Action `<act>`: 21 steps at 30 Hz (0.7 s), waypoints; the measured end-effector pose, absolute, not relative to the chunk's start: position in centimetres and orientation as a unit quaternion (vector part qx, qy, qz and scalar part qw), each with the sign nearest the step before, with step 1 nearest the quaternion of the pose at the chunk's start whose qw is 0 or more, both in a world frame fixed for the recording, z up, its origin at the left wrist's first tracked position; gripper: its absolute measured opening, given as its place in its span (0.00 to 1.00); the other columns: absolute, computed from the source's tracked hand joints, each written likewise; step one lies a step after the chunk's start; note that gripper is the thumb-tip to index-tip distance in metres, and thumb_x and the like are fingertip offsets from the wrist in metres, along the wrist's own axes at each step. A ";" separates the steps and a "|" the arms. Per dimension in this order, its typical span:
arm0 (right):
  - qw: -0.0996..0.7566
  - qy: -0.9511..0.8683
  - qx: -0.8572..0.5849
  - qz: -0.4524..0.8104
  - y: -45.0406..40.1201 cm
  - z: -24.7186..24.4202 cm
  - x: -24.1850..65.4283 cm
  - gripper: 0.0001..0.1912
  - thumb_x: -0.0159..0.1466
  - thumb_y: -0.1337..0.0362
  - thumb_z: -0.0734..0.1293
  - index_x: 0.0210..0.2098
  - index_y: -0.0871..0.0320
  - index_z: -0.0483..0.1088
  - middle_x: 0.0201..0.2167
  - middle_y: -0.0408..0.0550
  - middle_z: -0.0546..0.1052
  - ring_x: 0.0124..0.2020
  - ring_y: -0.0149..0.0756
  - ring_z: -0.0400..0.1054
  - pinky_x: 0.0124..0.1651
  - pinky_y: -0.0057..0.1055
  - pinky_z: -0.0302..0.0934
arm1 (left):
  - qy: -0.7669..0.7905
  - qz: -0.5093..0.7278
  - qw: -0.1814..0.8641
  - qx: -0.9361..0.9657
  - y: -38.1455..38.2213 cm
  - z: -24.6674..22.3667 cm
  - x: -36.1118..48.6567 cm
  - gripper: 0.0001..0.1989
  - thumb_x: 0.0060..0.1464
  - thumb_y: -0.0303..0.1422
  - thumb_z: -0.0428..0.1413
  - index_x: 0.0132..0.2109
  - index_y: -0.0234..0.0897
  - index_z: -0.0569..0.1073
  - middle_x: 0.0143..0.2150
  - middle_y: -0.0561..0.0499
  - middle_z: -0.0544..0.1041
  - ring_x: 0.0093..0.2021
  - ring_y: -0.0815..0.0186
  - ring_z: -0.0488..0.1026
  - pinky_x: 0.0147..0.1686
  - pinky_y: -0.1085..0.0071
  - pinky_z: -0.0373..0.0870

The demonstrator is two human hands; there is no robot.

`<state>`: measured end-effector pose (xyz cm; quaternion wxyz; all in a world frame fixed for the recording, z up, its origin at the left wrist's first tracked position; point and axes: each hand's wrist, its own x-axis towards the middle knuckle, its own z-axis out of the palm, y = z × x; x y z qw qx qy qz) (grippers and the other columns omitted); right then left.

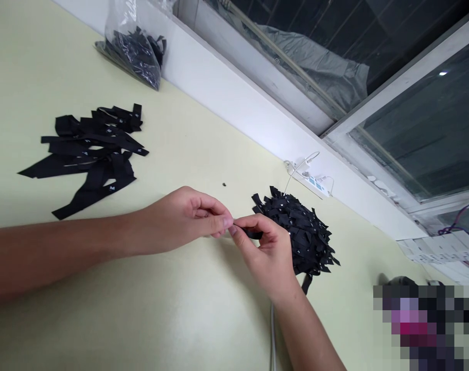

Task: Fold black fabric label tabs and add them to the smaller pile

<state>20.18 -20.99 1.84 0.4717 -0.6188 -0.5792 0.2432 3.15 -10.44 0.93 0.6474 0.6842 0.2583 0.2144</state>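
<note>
Over the middle of the table, my left hand [191,216] and my right hand [267,252] meet at the fingertips. Both are closed in a pinch on a black fabric strip [253,234], whose loose part curves under my right fingers and is partly hidden by them. Just behind my right hand lies a big heap of black fabric strips [309,237]. Beyond my left forearm a smaller, spread-out pile of black strips [99,149] shows small white marks like letters.
A clear plastic bag [136,56] with black pieces stands against the white ledge [219,87]. A power strip [315,183] with cables is near the heap. A small dark scrap [224,184] and a white cable [273,335] lie on the pale table [160,319].
</note>
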 end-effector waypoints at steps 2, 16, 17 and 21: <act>0.467 -0.586 -0.621 0.231 -21.0 1.8 20.2 0.03 0.63 0.68 0.71 0.33 0.55 0.79 0.29 0.43 0.82 0.30 0.33 0.74 0.35 0.30 0.69 | 0.245 0.214 0.651 0.686 -10.5 0.8 3.2 0.11 0.54 0.41 0.65 0.41 0.39 0.82 0.38 0.51 0.85 0.41 0.63 0.82 0.46 0.66 0.80; 0.462 -0.576 -0.636 0.225 -21.3 1.6 19.8 0.02 0.64 0.65 0.72 0.35 0.54 0.79 0.32 0.45 0.83 0.33 0.36 0.77 0.37 0.33 0.70 | 0.252 0.242 0.626 0.697 -10.3 0.3 3.1 0.08 0.54 0.37 0.63 0.39 0.38 0.82 0.31 0.52 0.83 0.33 0.66 0.80 0.36 0.70 0.79; 0.464 -0.573 -0.637 0.226 -21.3 1.6 19.8 0.02 0.63 0.65 0.72 0.35 0.54 0.79 0.32 0.45 0.83 0.33 0.36 0.77 0.37 0.33 0.71 | 0.254 0.241 0.624 0.699 -10.4 0.4 3.1 0.08 0.54 0.37 0.63 0.39 0.38 0.82 0.31 0.52 0.82 0.33 0.66 0.80 0.36 0.71 0.78; 0.468 -0.560 -0.642 0.236 -21.3 1.7 19.7 0.01 0.63 0.65 0.73 0.34 0.54 0.79 0.32 0.45 0.83 0.33 0.36 0.77 0.37 0.33 0.71 | 0.246 0.237 0.603 0.721 -10.4 0.3 3.2 0.09 0.55 0.38 0.61 0.39 0.38 0.82 0.30 0.52 0.81 0.32 0.66 0.79 0.35 0.71 0.77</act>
